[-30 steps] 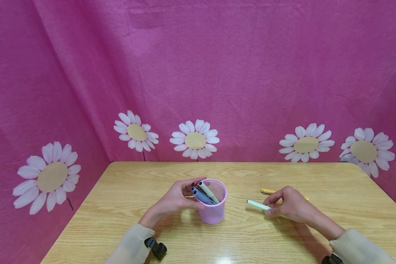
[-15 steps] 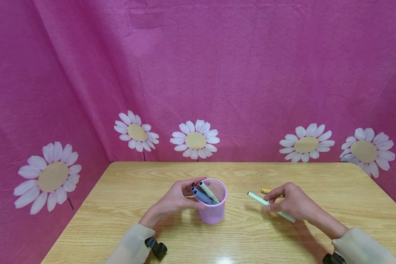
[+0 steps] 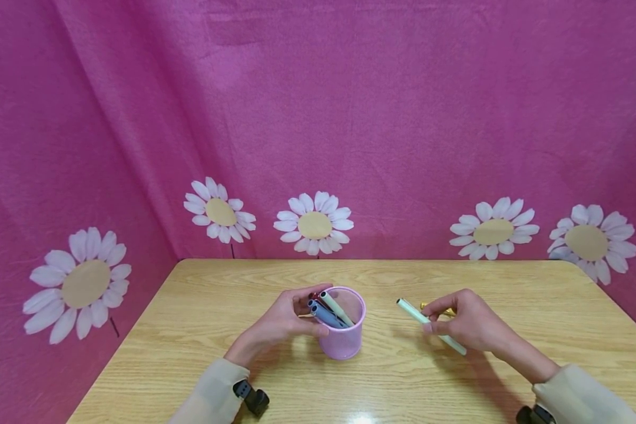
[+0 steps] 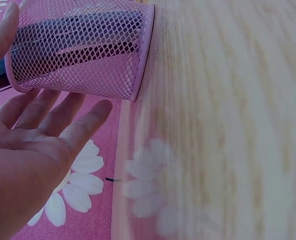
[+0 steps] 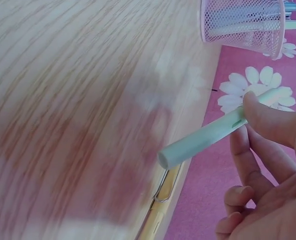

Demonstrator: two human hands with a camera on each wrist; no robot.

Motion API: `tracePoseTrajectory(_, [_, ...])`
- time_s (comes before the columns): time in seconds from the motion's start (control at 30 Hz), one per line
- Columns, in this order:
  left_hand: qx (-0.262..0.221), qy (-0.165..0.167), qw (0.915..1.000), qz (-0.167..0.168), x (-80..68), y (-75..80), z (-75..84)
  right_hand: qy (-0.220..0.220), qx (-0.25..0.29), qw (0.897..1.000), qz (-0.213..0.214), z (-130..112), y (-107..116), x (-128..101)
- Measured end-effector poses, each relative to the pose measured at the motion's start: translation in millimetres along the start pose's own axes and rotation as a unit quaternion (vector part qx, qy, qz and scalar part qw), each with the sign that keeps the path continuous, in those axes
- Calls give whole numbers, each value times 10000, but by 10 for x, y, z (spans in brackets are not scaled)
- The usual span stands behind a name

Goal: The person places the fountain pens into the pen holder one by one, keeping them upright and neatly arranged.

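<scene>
A pink mesh pen cup [image 3: 343, 343] stands upright on the table, with several pens [image 3: 333, 317] leaning in it: blue, red and pale green ones. My left hand [image 3: 282, 318] holds the cup, thumb on its near side and fingers round the far side; the left wrist view shows those fingers [image 4: 70, 112] along the mesh. To the right, my right hand [image 3: 474, 323] pinches a mint-green pen [image 5: 203, 141] by its middle between thumb and fingers, tilted and raised off the table. A yellow pen [image 5: 160, 212] with a metal clip lies behind that hand, partly hidden in the head view.
The wooden table [image 3: 233, 282] ends at a pink curtain [image 3: 403, 118] printed with large white daisies, which hangs behind it and down the left side. Dark wrist cameras sit at both sleeves [image 3: 212, 391].
My right hand has raised the mint-green pen off the table, and its capped end now points up more steeply. My left hand and the cup have stayed where they were.
</scene>
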State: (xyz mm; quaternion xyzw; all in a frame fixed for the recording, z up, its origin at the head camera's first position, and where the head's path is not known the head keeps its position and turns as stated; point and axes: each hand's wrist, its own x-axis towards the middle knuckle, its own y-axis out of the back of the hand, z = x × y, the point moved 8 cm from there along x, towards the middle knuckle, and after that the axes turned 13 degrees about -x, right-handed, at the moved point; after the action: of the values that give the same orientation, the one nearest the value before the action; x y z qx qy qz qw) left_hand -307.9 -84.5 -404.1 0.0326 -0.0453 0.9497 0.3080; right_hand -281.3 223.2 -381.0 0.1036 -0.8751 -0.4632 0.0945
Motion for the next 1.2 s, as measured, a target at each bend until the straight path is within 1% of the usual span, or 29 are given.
tracePoseTrajectory(0.33, [42, -35, 10000, -73, 1, -19, 11, 34, 103, 9999, 66, -136, 44, -8])
tracePoseTrajectory(0.57, [10, 11, 10000, 15, -9, -4, 10, 339, 178, 9991, 202, -288, 93, -10])
tracePoseTrajectory(0.67, [14, 25, 10000, 41, -7, -1, 5, 394, 167, 9987, 273, -343, 118, -7])
tracePoseTrajectory(0.8, [39, 37, 10000, 39, -7, 0, 1, 366, 180, 9985, 351, -399, 135, -1])
tracePoseTrajectory(0.97, [25, -12, 10000, 19, -4, -5, 8, 318, 405, 9981, 340, -459, 137, 2])
tracePoseTrajectory(1.2, [51, -12, 10000, 12, -3, -6, 16, 407, 570, 9969, 364, -565, 152, 8])
